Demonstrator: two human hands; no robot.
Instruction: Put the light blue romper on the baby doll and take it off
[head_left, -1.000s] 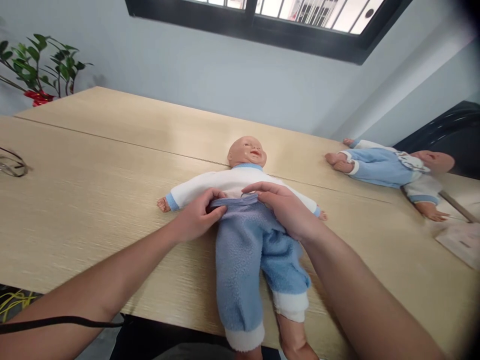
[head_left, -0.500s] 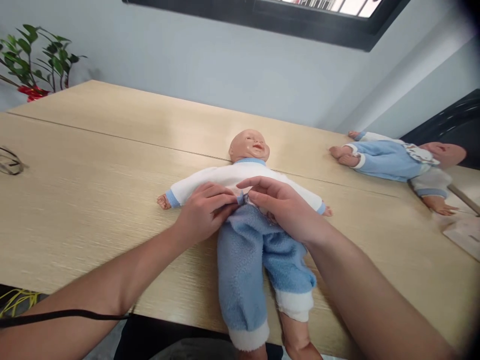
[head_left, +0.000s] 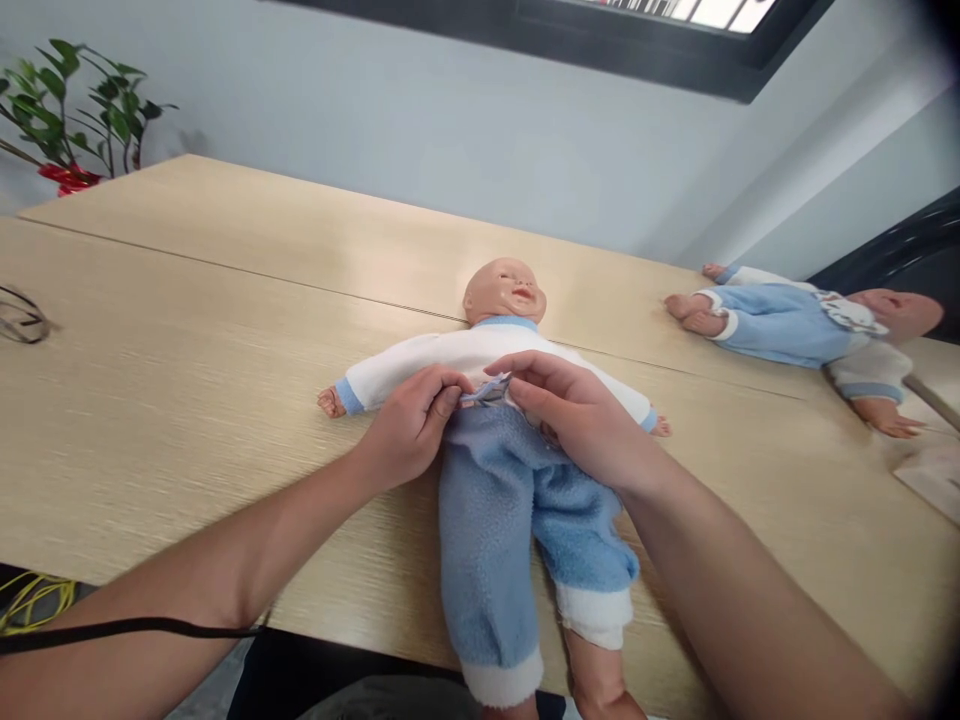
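A baby doll (head_left: 504, 290) lies on its back, head away from me, dressed in a white top with blue cuffs and fuzzy blue trousers (head_left: 487, 530) with white cuffs. At its waist, my left hand (head_left: 415, 420) pinches one end of a small blue-and-white patterned strip of cloth (head_left: 489, 389). The fingers of my right hand (head_left: 566, 410) are closed on the other end of the same strip, from the right. The strip is stretched between them over the top of the trousers. Part of the cloth is hidden under my right hand.
A second doll (head_left: 787, 318) in similar clothes lies at the right of the wooden table (head_left: 225, 380). Wire-framed glasses (head_left: 21, 315) rest at the left edge. Behind stands a potted plant (head_left: 71, 115). A black cable (head_left: 150, 628) crosses my left forearm.
My left hand has drawn slightly away from my right, its thumb now on top, and the cloth strip shows stretched between them. The view has shifted a little.
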